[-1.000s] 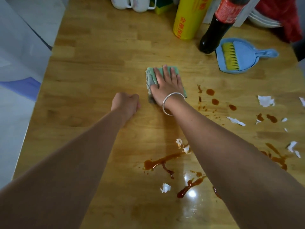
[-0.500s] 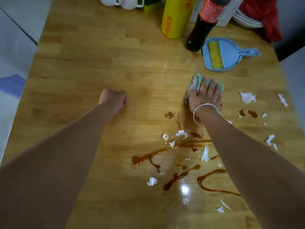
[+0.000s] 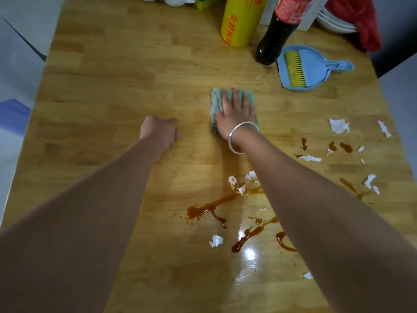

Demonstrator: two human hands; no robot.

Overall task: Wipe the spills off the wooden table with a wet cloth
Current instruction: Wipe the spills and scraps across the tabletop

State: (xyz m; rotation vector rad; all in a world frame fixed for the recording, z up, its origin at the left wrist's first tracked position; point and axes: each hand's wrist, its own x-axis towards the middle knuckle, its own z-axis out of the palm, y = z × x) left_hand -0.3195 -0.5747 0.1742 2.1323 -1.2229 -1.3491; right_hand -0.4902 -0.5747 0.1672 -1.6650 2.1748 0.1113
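Wiping underway: right hand (image 3: 235, 110) flat, fingers spread, pressing folded green cloth (image 3: 216, 102); left hand (image 3: 159, 131) fisted, apparently empty. Next: brown sauce streaks (image 3: 208, 210) nearer.

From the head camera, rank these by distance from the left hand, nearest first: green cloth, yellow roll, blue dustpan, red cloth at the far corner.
Measured from the left hand, a closed fist on the table:
1. Green cloth, just to its right, under the right hand.
2. Yellow roll, farther back and right.
3. Blue dustpan, right of the dark bottle.
4. Red cloth, far right corner.
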